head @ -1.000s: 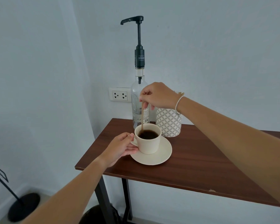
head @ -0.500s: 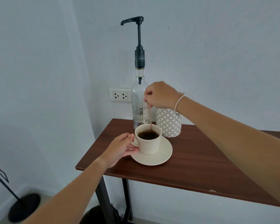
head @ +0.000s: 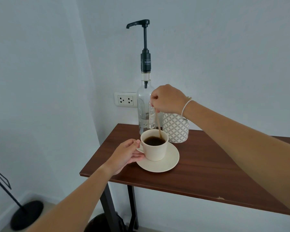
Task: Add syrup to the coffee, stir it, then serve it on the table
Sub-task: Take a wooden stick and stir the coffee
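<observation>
A cream cup (head: 155, 152) of dark coffee (head: 154, 140) stands on a cream saucer (head: 170, 162) near the left end of the dark wooden table (head: 208, 168). My left hand (head: 126, 155) pinches the cup's handle. Above the cup, my right hand (head: 167, 99) grips a thin wooden stir stick (head: 158, 124) whose lower end dips into the coffee at the far right side of the cup. Behind the cup stands a clear glass syrup bottle (head: 143, 106) with a tall black pump.
A white patterned round container (head: 176, 129) sits right of the bottle, close behind the saucer. A wall socket (head: 125, 99) is left of the bottle. A black stand base (head: 26, 215) rests on the floor at lower left. Black table legs (head: 132, 210) show below.
The stick's lower end has swung from the cup's left side to its right side, and my right hand has shifted slightly right. My left hand stays on the handle.
</observation>
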A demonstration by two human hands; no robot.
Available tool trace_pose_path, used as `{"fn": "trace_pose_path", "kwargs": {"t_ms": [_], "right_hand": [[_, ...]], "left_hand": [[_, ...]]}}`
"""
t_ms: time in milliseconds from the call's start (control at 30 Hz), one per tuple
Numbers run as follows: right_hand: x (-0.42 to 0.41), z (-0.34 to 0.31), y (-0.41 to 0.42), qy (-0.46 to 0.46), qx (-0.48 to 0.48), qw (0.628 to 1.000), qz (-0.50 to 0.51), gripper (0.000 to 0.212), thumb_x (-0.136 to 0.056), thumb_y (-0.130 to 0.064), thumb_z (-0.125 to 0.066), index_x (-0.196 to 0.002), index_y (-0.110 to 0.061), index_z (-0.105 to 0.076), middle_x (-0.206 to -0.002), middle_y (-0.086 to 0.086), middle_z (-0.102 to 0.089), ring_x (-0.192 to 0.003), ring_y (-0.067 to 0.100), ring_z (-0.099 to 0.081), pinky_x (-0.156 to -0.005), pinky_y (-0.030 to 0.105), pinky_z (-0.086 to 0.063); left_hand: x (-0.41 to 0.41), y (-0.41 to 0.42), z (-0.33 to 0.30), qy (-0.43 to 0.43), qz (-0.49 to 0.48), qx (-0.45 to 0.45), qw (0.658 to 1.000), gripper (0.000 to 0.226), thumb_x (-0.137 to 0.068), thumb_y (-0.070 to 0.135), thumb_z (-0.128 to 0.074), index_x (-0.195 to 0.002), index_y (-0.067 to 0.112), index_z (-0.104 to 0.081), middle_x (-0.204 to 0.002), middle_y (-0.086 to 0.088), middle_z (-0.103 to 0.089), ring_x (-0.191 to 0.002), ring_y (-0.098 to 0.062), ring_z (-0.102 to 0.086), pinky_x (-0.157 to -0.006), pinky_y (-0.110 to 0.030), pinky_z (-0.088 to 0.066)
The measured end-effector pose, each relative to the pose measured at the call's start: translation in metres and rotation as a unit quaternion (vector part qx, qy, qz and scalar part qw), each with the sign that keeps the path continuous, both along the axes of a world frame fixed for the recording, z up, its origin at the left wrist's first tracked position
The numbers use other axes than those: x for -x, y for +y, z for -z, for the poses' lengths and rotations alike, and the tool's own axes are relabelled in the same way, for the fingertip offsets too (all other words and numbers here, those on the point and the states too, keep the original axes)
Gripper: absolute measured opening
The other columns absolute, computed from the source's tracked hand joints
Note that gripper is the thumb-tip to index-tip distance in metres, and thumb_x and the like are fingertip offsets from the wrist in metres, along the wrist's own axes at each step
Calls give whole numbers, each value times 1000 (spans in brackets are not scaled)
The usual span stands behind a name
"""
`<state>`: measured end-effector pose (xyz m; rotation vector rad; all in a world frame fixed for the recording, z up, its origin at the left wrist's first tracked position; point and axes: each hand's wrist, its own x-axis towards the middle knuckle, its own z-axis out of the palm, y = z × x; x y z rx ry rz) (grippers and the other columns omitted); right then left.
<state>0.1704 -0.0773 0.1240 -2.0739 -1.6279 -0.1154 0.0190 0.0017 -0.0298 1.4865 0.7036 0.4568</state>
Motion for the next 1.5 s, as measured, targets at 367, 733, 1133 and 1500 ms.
{"fn": "trace_pose_path", "kwargs": {"t_ms": [367, 733, 1133, 1500], "right_hand": [[8, 1, 1, 51, 18, 998, -26, 27, -86, -7, -44, -87, 0, -69, -77, 8, -75, -53, 14, -61, -59, 22, -52], [15, 1, 1, 103, 25, 993, -47, 24, -88, -8, -43, -86, -4, -67, -74, 6, -74, -46, 13, -57, -61, 20, -51], [16, 5, 4, 84, 23, 996, -25, 27, -87, -8, -43, -90, -1, -69, -78, 7, -75, -46, 12, -56, -58, 17, -51], [21, 4, 3, 94, 49, 994, -23, 28, -86, -6, -42, -92, 0, -69, -79, 9, -75, -54, 18, -61, -58, 22, -49]], "left_hand": [[0, -2, -2, -5, -5, 6, 1000, 20, -97, 25, -46, -103, 13, -60, -109, -16, -68, -99, -23, -70, -89, -35, -55], [2, -3, -1, -2, -4, 5, 1000, 20, -97, 26, -46, -103, 13, -60, -110, -16, -68, -101, -25, -69, -93, -38, -53], [2, -2, 0, -9, -1, 8, 1000, 21, -97, 26, -46, -104, 12, -60, -111, -17, -67, -101, -26, -69, -94, -40, -53], [2, -1, 1, -9, -3, 8, 1000, 21, -97, 26, -46, -106, 12, -60, -111, -15, -68, -100, -23, -70, -92, -38, -53]]}}
